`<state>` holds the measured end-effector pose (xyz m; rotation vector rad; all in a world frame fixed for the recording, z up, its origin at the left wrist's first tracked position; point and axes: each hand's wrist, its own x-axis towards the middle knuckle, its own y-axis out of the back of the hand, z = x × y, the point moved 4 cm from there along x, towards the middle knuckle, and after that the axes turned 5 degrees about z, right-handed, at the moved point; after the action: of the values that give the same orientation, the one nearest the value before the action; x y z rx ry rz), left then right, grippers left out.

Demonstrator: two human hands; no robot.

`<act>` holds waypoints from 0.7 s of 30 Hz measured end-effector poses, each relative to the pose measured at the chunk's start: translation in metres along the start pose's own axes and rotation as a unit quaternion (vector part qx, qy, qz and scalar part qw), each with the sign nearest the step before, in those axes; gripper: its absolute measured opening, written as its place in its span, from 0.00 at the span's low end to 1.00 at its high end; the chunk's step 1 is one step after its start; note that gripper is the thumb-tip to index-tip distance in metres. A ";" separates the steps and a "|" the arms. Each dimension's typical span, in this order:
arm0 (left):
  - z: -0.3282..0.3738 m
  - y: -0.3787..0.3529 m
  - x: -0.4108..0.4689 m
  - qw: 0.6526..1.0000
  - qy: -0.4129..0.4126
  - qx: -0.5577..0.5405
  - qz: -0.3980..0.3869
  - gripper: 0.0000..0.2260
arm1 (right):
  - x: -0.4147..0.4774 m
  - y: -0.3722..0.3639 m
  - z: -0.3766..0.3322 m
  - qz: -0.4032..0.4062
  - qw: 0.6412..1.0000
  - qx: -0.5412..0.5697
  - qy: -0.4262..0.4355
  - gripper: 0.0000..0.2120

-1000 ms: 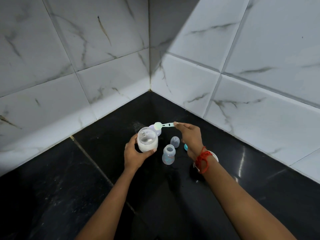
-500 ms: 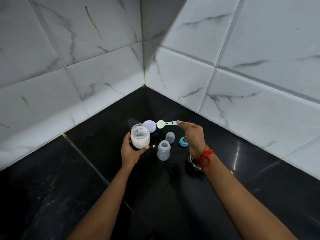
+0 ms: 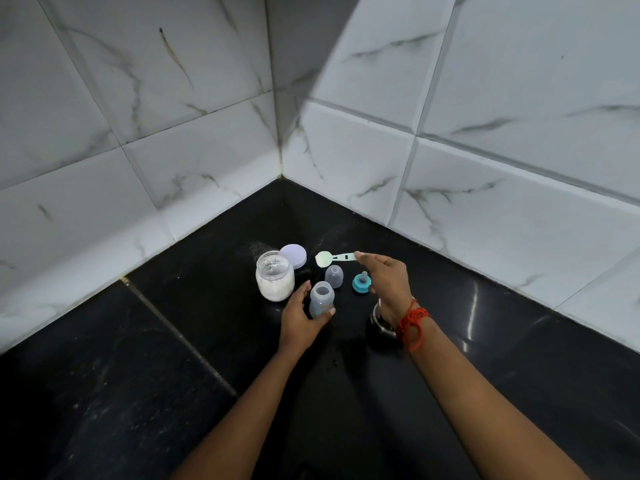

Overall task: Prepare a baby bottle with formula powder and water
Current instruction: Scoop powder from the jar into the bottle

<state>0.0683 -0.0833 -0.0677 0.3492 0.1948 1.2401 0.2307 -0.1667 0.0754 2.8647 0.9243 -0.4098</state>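
Right, nearest the camera two bare forearms reach out over a glossy black stone counter (image 3: 138,393), polished enough to throw back streaks of light, with a thin seam running across it. The right wrist wears a loop of red thread (image 3: 412,323), and just behind that wrist peeks a shiny metal vessel (image 3: 382,323), mostly hidden. The left hand (image 3: 301,320) curls loosely round the baby bottle (image 3: 322,301), thumb at its base, fingers spread on the far side; whether it truly grips I cannot tell. That bottle is a small translucent bluish plastic thing, upright, mouth open, standing on the counter in the middle of the group. The right hand (image 3: 388,278) hovers above it all, thumb and forefinger pinched tight on the tip of a flat pale-green plastic scoop (image 3: 334,258), its slotted handle level and its rounded bowl pointing left, held in the air between jar and hand. Left of the bottle sits a squat clear glass jar (image 3: 275,280), lid off, white powder filling it most of the way. Behind the bottle stands a domed translucent cap (image 3: 334,276), and to its right a teal screw ring with teat (image 3: 362,282). Beyond the jar, a round lilac lid (image 3: 294,255) lies flat. Farthest back, white marble-veined wall tiles (image 3: 207,168) meet in a corner.
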 end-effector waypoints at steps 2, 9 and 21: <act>0.003 -0.004 0.004 0.999 -0.001 0.008 -0.033 0.25 | 0.001 0.004 0.000 0.005 1.000 -0.005 0.004 0.08; 0.009 0.004 0.007 1.000 -0.011 -0.014 -0.004 0.20 | 0.002 0.015 -0.004 0.002 0.999 -0.023 0.027 0.09; 0.052 0.018 0.021 0.994 -0.079 -0.042 0.057 0.28 | -0.002 0.013 -0.003 -0.004 0.990 -0.067 0.121 0.04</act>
<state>0.0763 -0.0661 -0.0120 0.3879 -0.0133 1.3225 0.2375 -0.1783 0.0792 2.8292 0.9599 0.0027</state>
